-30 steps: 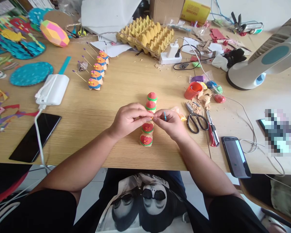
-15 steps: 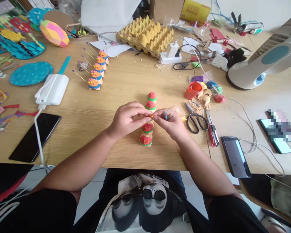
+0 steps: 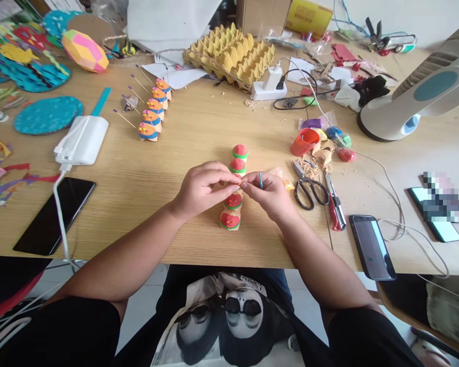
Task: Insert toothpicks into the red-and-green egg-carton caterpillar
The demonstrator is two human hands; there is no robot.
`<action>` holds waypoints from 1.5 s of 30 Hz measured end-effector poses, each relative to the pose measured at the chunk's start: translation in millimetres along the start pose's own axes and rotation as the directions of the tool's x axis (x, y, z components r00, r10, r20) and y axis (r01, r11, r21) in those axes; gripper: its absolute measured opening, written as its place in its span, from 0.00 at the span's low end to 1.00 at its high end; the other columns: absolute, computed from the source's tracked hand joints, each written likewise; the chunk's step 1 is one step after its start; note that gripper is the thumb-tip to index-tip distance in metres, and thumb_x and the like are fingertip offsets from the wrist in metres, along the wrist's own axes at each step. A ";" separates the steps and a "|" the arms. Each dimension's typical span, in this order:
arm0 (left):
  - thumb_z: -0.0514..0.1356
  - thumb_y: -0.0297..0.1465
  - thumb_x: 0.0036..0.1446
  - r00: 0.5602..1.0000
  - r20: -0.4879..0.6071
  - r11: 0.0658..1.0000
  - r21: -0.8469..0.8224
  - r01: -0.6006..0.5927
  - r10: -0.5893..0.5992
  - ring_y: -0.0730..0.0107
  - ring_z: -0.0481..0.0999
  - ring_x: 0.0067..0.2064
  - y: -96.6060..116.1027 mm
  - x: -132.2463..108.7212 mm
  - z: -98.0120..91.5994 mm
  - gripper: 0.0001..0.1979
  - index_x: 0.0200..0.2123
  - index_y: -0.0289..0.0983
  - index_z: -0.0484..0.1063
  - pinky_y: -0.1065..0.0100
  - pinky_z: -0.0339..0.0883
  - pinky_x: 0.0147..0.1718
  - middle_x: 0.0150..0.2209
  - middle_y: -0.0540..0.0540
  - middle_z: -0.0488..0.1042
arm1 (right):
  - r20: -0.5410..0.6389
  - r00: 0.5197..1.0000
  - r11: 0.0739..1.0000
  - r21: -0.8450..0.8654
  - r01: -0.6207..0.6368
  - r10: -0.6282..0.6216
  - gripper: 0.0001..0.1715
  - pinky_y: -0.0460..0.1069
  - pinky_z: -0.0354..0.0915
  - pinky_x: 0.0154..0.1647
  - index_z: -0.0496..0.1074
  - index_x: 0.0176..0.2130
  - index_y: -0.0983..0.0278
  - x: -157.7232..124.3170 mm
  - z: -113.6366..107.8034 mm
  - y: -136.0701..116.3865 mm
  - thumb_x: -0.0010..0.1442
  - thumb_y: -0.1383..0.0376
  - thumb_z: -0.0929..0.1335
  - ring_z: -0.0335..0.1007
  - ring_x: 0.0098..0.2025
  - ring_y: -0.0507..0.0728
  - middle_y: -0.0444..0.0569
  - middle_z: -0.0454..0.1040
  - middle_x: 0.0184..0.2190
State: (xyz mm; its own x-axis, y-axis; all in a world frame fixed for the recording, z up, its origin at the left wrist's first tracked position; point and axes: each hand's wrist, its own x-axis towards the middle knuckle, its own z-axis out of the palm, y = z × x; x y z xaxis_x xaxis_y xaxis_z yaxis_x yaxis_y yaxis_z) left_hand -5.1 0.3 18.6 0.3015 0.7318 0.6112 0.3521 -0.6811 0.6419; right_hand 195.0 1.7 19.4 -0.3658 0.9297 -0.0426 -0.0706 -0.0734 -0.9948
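Observation:
My left hand [image 3: 204, 189] is closed in a pinch, thumb and index fingertips meeting those of my right hand [image 3: 268, 192]. A tiny orange-yellow bit of clay [image 3: 240, 184] is pinched between them, almost hidden by the fingertips. A thin blue stick [image 3: 260, 180] also pokes up from the curled fingers of my right hand. Below both hands stands a row of egg-carton cups [image 3: 230, 220] covered in red and green clay. The two nearest cups carry small faces; the far cups [image 3: 239, 151] are plain, and the middle is partly covered by my fingers.
Scissors [image 3: 309, 186], a red utility knife [image 3: 335, 209], an orange cup [image 3: 304, 142] and clay lumps lie to the right. An orange-and-blue caterpillar [image 3: 152, 118] stands left of centre. Phones [image 3: 372, 244], a power bank [image 3: 86, 140] and a yellow egg tray [image 3: 229, 56] surround the space.
My fingertips have closed further over the tiny orange-yellow bit, so less of it shows. Both hands otherwise hold nearly the same place.

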 end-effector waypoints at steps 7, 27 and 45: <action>0.67 0.30 0.61 1.000 -0.017 1.000 -0.015 0.012 -0.012 0.77 0.75 0.31 1.9 0.4 1.2 0.03 0.37 0.39 0.82 0.74 0.66 0.27 0.34 0.48 0.81 | -0.006 1.000 1.000 0.000 0.005 -0.005 0.23 0.51 0.71 0.40 0.79 0.33 0.60 1.2 0.8 3.2 0.51 0.45 0.78 0.74 0.36 0.55 0.46 0.79 0.32; 0.67 0.32 0.60 0.958 -0.075 0.960 0.012 0.278 -0.276 0.75 0.72 0.29 -27.9 1.5 10.3 0.05 0.36 0.39 0.84 0.72 0.66 0.29 0.31 0.49 0.80 | -0.234 0.971 0.998 0.043 -0.036 0.045 0.18 0.46 0.49 0.22 0.72 0.34 0.62 12.3 -7.6 12.3 0.57 0.51 0.75 0.50 0.22 0.48 0.37 0.61 0.21; 0.67 0.33 0.60 0.947 -0.055 0.948 0.030 0.317 -0.315 0.73 0.74 0.31 -46.0 5.6 16.6 0.06 0.37 0.39 0.84 0.70 0.67 0.32 0.33 0.48 0.81 | -0.146 0.972 0.965 -0.212 0.152 -0.185 0.19 0.53 0.66 0.46 0.65 0.36 0.58 38.9 -9.9 38.6 0.67 0.47 0.66 0.67 0.41 0.57 0.47 0.74 0.38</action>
State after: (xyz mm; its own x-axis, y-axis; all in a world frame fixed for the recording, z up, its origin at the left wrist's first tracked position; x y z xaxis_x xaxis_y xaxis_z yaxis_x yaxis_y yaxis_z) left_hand -4.9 36.1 -15.2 0.1262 0.9069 0.4019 0.4563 -0.4128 0.7883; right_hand 187.2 38.6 -21.5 -0.2073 0.9698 0.1288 0.0731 0.1467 -0.9865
